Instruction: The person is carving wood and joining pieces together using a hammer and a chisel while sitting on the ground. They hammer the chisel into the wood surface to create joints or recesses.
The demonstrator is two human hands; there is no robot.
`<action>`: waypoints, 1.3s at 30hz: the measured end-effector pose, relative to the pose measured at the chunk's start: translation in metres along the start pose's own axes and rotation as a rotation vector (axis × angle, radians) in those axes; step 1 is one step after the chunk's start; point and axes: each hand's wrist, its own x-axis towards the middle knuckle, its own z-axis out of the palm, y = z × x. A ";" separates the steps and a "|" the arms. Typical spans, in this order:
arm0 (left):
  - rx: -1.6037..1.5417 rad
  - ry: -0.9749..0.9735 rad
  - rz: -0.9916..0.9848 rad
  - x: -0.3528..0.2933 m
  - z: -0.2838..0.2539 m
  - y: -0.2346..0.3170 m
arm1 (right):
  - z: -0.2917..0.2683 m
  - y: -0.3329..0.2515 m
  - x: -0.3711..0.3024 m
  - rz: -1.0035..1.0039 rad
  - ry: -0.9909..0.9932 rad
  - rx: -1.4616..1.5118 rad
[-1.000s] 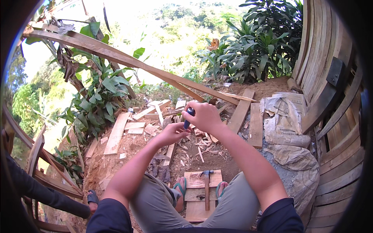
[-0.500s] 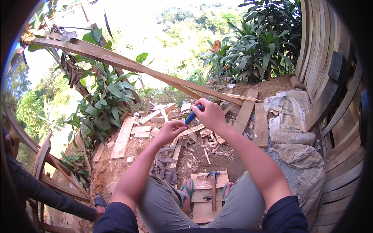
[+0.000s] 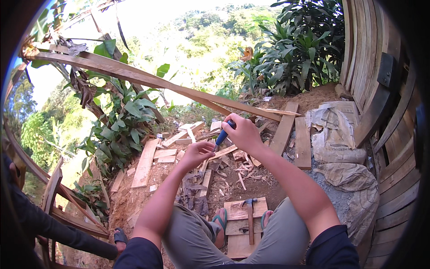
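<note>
My right hand is closed around the blue handle of a slim tool, held tilted in front of me above the ground. A short grey metal end shows below the handle, too small to tell its kind. My left hand is at that lower end, its fingers and thumb bent together against the metal. Below, between my sandalled feet, a hammer with a wooden handle lies on pale wooden boards, its head pointing away from me.
Wood offcuts and shavings litter the earth ahead. Long planks slant across from the left. Torn sacks lie at the right beside a plank wall. Another person's dark-clothed limb shows at the lower left.
My left hand has shifted slightly down at the tool's lower end, and more of the metal shows. The right hand keeps its grip; the view has tilted slightly.
</note>
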 end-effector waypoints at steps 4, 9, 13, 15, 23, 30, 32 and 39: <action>0.035 0.002 0.000 0.000 -0.002 -0.004 | 0.000 -0.005 -0.002 -0.028 0.008 -0.025; 0.035 0.016 0.007 -0.002 -0.001 -0.003 | 0.001 -0.007 -0.004 -0.028 0.015 -0.035; 0.047 0.003 0.013 -0.001 0.000 0.001 | -0.001 -0.006 -0.002 -0.024 0.001 -0.044; 0.054 -0.008 -0.003 -0.002 0.002 0.007 | -0.001 0.001 -0.002 -0.062 0.010 -0.025; 0.080 -0.031 0.025 -0.003 0.002 0.006 | 0.004 0.002 -0.003 -0.028 -0.018 -0.085; 0.063 -0.045 0.006 -0.004 0.003 0.005 | 0.007 0.002 -0.003 -0.074 -0.019 -0.072; 0.046 -0.051 0.007 -0.004 0.003 0.005 | 0.007 0.002 -0.004 -0.086 -0.012 -0.070; 0.015 -0.020 0.007 -0.001 0.005 0.005 | 0.005 -0.008 -0.007 -0.058 -0.087 -0.138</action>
